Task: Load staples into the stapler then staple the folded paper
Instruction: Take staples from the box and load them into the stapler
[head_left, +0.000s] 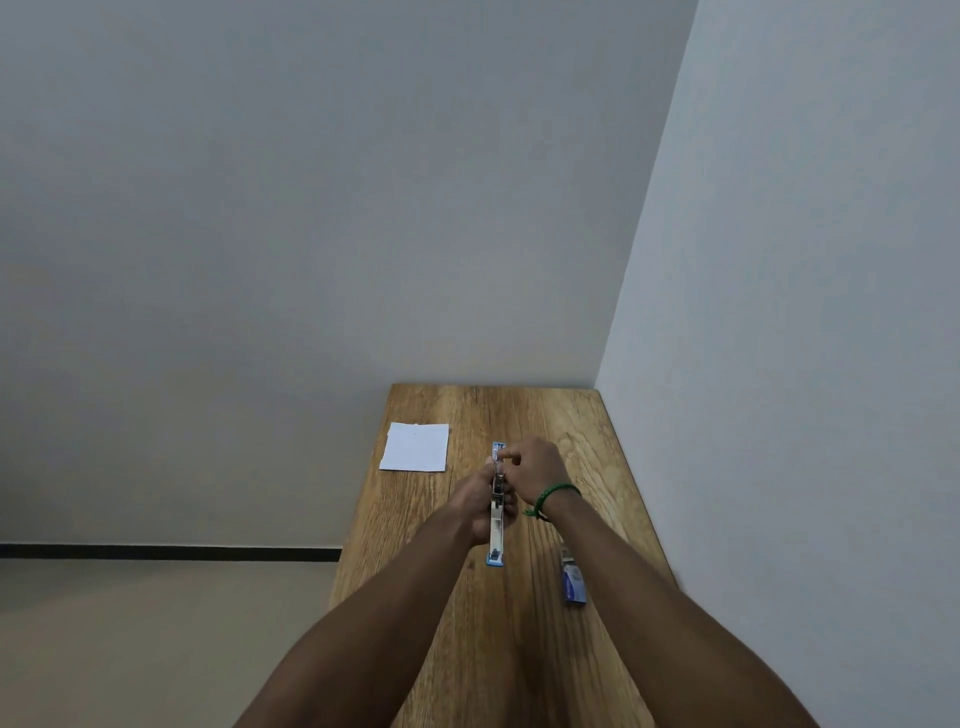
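Observation:
A blue and silver stapler (496, 530) is swung wide open, lying lengthwise over the middle of the wooden table (587, 447). My left hand (475, 501) grips its metal middle from the left. My right hand (535, 465), with a green band at the wrist, pinches at the far part of the staple channel; whether it holds staples is too small to tell. The folded white paper (415, 447) lies flat at the table's far left edge, apart from both hands.
A small blue staple box (574, 582) lies on the table to the right, under my right forearm. A wall runs along the table's right side and another behind it. The table's left edge drops to a beige floor.

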